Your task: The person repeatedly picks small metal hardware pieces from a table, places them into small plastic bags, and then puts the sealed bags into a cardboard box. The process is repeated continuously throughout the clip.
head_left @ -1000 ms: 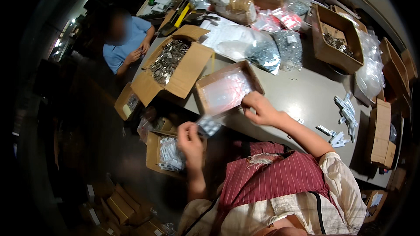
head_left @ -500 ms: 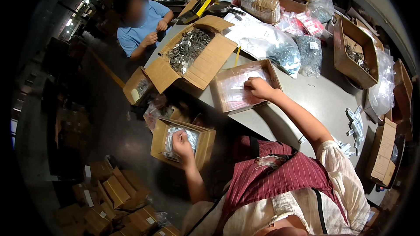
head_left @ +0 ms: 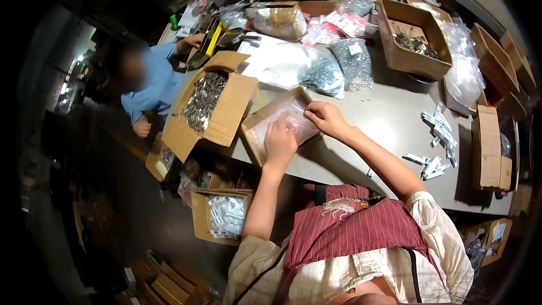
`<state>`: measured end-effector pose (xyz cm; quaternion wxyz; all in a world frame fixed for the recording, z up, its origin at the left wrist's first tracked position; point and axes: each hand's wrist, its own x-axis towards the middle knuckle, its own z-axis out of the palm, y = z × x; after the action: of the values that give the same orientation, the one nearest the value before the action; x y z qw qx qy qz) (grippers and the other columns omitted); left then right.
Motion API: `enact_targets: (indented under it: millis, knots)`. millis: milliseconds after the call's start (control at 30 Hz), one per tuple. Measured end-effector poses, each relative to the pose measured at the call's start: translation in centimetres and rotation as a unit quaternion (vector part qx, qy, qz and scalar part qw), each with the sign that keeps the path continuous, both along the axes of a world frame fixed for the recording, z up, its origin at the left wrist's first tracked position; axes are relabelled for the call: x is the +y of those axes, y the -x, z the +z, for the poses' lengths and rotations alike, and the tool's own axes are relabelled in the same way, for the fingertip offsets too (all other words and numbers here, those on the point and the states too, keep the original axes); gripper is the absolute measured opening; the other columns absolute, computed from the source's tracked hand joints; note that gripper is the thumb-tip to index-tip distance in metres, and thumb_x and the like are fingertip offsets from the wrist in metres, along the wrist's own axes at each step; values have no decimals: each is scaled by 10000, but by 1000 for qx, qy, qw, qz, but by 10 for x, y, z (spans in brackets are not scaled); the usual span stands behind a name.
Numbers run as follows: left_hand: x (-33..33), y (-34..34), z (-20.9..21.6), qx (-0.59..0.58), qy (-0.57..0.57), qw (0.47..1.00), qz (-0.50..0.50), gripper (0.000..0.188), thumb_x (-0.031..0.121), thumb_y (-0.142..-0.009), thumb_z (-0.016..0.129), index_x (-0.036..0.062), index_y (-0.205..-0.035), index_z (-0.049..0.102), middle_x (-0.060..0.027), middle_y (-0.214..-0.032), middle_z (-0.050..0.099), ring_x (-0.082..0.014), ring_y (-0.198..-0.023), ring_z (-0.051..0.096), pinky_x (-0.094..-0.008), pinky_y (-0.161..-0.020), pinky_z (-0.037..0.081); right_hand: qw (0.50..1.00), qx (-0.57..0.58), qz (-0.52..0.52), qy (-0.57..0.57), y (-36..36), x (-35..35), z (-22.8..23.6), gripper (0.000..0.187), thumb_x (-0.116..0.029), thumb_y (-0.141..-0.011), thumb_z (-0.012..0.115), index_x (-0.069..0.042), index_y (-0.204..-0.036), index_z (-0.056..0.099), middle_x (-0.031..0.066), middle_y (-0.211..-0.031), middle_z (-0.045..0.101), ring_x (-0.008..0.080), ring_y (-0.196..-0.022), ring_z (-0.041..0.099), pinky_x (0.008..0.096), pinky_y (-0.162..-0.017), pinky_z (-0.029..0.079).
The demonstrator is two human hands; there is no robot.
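On the table before me stands a shallow cardboard box [head_left: 252, 139], lined with clear plastic bags [head_left: 298, 114] that show faint pink lines. Into it reaches my left hand [head_left: 280, 141], back upward, its fingers stretched over the bags and partly hidden. At the box's right side my right hand [head_left: 327, 120] is closed, thumb and fingertips pressed together. Whatever is in that pinch is too small to name. Below the table edge, left of my left forearm, sits a carton [head_left: 202, 214] holding many small silver-white packets [head_left: 227, 216].
A big open carton [head_left: 233, 114] of metal pieces stands left of the shallow box. Silvery packets [head_left: 440, 130] lie loose at right, near a carton [head_left: 415, 68] of metal parts. Filled plastic bags [head_left: 353, 62] lie farther back. A co-worker in blue [head_left: 155, 79] is at left.
My left hand has left the carton of packets and come up into the shallow box. My right hand has shifted to that box's right side. The co-worker's hands have moved apart; the view has turned.
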<state>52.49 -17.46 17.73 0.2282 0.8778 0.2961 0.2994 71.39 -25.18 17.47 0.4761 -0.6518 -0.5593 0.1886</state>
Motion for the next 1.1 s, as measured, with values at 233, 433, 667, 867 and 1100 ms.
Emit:
enact_targets:
  millis: [233,433,667,867,1100]
  knots:
    - [12,-22,-11,-66,139,988,16,363,100,-885,691,6,-1225,609,-156,-1082,677,-292,-1041,648,-407,-847,539,992,103,-76,14,-30,-18,-12,308,-276,-911,652,-5,-1021,749,181,-940,739,308,-858,702,394,-787,527]
    - [3,-46,-9,-155,302,941,-2,546,191,-910,753,-31,-1356,528,-167,-1257,615,-225,-1151,601,-338,-935,526,981,188,-52,-3,-28,-12,-26,300,-261,-935,670,18,-1022,739,131,-874,728,203,-804,663,354,-759,518]
    - [-19,-43,34,-97,136,982,-83,425,133,-904,736,13,-1281,580,-97,-1159,664,-161,-972,652,-277,-767,529,922,368,100,70,-33,-34,-6,338,-339,-996,629,-20,-944,725,41,-782,664,104,-705,615,260,-642,465]
    - [-50,-49,23,-236,430,871,-20,160,81,-929,704,15,-1038,608,-41,-896,692,-58,-774,627,-206,-617,476,847,508,103,117,-32,-97,30,200,-251,-972,694,-61,-1007,642,60,-913,701,147,-793,701,300,-731,565]
    - [-91,-51,3,-21,127,988,-90,303,74,-869,752,-14,-1109,588,-156,-1038,682,-271,-915,698,-330,-739,560,989,135,-60,-31,-41,-160,-13,264,-64,-863,702,-39,-1124,677,78,-918,705,236,-866,676,329,-774,536]
